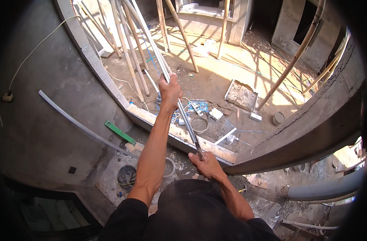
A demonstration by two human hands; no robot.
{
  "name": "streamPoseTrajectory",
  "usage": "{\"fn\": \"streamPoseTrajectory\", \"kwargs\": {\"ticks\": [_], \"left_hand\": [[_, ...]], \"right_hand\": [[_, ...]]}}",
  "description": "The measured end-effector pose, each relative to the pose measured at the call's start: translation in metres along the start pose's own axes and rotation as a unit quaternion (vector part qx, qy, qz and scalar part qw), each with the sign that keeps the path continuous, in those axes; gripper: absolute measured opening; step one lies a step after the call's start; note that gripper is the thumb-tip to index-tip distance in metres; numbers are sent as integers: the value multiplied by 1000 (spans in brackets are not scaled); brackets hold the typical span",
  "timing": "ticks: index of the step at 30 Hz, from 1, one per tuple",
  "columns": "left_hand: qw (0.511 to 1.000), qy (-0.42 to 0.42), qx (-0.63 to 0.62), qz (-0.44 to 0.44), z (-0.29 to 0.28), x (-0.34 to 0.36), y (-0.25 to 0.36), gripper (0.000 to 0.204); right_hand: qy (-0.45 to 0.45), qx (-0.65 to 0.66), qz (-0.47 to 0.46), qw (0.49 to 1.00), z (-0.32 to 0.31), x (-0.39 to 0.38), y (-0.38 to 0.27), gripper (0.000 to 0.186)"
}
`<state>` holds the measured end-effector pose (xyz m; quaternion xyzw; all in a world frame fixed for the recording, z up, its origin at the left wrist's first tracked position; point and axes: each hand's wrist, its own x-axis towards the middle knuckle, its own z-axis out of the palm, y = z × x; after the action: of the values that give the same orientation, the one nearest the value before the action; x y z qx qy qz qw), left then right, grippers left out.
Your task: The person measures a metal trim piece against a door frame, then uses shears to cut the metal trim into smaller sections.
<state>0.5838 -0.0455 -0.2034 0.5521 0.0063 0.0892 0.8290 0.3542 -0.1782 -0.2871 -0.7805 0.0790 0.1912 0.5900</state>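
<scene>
My left hand, closed, wraps round a long, thin silver metal bar. The bar slants from the top of the view down toward me, passing over a pale sill. Lower and to the right, the fingers of my right hand close round the bar's near end, where a dark section shows just above them. I cannot tell whether that section is part of the bar or a separate piece. Beyond the sill, cables and a round bucket lie below the bar.
Bamboo poles stand upright past the opening. A green spirit level and a long pale strip lean by the left wall. Near my left forearm sits a dark bucket. A mortar-crusted tray lies outside.
</scene>
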Motion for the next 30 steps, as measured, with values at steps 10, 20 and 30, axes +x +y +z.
{"fn": "streamPoseTrajectory", "kwargs": {"ticks": [10, 20, 30], "left_hand": [[999, 8, 31, 22, 8, -12, 1, 15], [998, 1, 49, 29, 8, -13, 2, 15], [991, -79, -106, -28, -15, 11, 16, 21]], "right_hand": [[-5, -9, -13, 1000, -5, 5, -1, 54], [48, -72, -10, 996, 3, 5, 5, 48], [36, -78, -32, 996, -9, -23, 29, 43]]}}
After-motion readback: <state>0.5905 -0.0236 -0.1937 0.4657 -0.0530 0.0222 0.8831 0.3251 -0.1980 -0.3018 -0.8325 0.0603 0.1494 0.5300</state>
